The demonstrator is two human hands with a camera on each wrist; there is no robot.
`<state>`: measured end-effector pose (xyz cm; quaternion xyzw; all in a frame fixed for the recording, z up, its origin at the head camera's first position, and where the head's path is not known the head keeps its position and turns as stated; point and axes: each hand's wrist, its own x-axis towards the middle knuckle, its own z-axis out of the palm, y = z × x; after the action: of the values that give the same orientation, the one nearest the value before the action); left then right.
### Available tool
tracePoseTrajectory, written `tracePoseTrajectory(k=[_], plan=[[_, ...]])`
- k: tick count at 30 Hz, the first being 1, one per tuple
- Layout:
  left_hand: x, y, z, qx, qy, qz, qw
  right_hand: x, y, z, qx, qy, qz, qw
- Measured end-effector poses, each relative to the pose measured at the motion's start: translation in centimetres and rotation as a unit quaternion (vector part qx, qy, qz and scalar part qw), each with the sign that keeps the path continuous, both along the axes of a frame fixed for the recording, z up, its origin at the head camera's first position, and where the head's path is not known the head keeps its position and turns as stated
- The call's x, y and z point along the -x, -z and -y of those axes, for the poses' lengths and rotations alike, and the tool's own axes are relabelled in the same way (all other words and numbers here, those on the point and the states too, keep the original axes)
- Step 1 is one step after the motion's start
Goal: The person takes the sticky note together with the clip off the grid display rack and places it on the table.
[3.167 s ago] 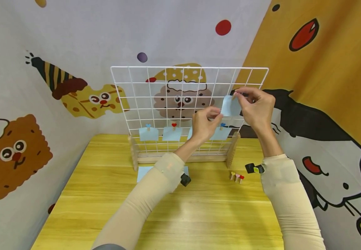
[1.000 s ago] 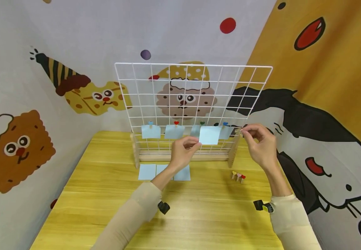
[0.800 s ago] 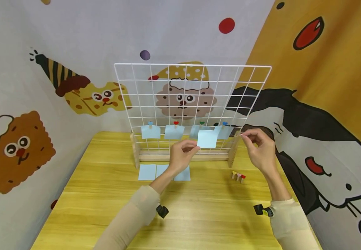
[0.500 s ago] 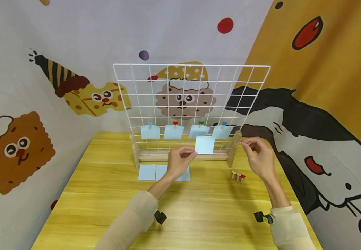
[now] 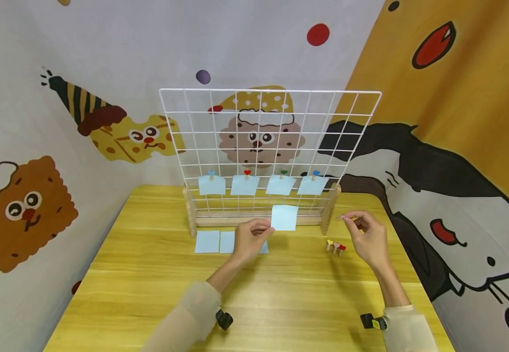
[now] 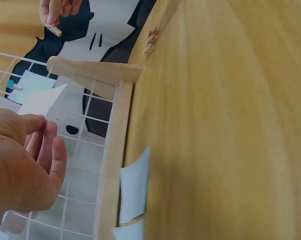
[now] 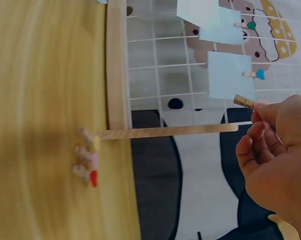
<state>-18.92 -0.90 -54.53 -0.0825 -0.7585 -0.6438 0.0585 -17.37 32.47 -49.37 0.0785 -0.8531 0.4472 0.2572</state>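
Note:
My left hand [image 5: 251, 239] pinches one light blue paper square [image 5: 284, 218] by its left edge, in front of the rack's wooden base. Off to the right, my right hand [image 5: 367, 237] holds a small wooden clothespin [image 7: 244, 101] between thumb and finger, with a bit of pink at the fingertips. Behind both hands stands a white wire grid [image 5: 260, 132]. Several blue paper squares [image 5: 212, 186] hang from it in a row, each under a clothespin with a heart, such as the red heart clip [image 5: 247, 173].
Three heart clothespins [image 5: 335, 248], yellow, pink and red, stand on the wooden table [image 5: 289, 298] at the right. Paper squares [image 5: 208, 242] lie in a row before the base, partly covered by my left hand. The grid's right wooden foot [image 5: 330, 210] rises between the hands.
Earlier both hands were at the grid's upper right with the paper and a clothespin. They have since moved apart and come down toward the table, still holding the paper and the clothespin.

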Motion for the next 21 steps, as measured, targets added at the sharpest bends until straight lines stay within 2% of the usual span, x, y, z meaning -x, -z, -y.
tracePoseTrajectory(k=[11, 17, 21], plan=[[-1.8, 2.3, 0.2, 0.005, -0.002, 0.037, 0.9993, -1.5, 2.9, -1.3, -0.016, 0.022, 0.056, 0.9980], [-2.2, 3.4, 0.1, 0.010, -0.008, 0.068, 0.9976, -2.1, 4.2, -2.1, -0.011, 0.019, 0.075, 0.9970], [-2.4, 3.9, 0.0, 0.013, -0.009, 0.074, 0.9972, -2.4, 4.9, -2.6, -0.010, 0.027, 0.087, 0.9958]])
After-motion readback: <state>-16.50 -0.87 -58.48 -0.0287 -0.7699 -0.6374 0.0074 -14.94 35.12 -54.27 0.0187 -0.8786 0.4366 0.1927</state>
